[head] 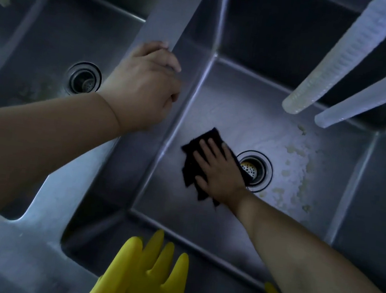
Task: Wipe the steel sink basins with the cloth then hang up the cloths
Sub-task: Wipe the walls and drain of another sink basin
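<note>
Item: dark, near-black rectangular cloth [195, 161], soft and rumpled, with uneven edges; it is being pressed flat on the wet floor of the right stainless-steel sink basin [215, 115], its right edge just reaching the round perforated steel drain strainer [254, 170]. No brand, label or lettering is being shown on it.

The right hand [218, 171] is lying open on the cloth, fingers straight and spread, palm down.

The left hand [145, 87] is being curled over the steel divider wall [169, 14] between the basins, fingers gripping its top edge.

Pale food scraps [302, 174] are lying on the basin floor beside the drain. The left steel basin [42, 37] is being shown with its own round drain [84, 79].

Two translucent ribbed hoses [339, 54] are hanging over the right basin. Yellow rubber gloves [147, 274] are draped over the near rim.
</note>
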`<state>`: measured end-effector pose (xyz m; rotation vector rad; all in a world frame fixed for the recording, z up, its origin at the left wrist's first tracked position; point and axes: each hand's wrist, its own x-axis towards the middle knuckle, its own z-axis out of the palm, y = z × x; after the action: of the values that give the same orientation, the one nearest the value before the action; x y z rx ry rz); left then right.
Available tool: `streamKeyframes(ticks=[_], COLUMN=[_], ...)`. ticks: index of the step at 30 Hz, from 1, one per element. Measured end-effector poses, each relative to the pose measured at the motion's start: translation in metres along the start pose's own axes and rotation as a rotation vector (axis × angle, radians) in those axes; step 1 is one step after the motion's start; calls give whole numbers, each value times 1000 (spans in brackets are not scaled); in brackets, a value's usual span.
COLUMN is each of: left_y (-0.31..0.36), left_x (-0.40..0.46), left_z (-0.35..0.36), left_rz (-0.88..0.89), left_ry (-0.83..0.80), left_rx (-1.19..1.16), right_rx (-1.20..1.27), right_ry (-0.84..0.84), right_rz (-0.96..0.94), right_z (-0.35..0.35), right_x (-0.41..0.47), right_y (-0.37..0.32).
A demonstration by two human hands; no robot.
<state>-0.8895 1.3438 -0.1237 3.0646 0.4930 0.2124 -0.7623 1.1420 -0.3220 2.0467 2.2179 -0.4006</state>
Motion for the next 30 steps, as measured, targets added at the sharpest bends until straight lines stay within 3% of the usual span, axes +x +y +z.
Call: streamKeyframes(ticks=[7, 15, 20, 25, 30], left_y=[2, 3, 5, 5, 6], left_x=[-3, -3, -2, -2, -2], left_z=[2, 5, 5, 5, 3], left_rz=[67, 201, 218, 242, 265], left_ry=[15, 56, 48, 31, 0], left_rx=[102, 151, 101, 114, 152], right_rx=[77, 130, 170, 365, 488], right_ry=[12, 19, 22, -57, -146], right_rz=[532, 828, 989, 1204, 1167], right_z=[-17, 2, 20, 25, 21], right_x=[35, -55, -105, -92, -59], right_y=[75, 114, 67, -14, -80])
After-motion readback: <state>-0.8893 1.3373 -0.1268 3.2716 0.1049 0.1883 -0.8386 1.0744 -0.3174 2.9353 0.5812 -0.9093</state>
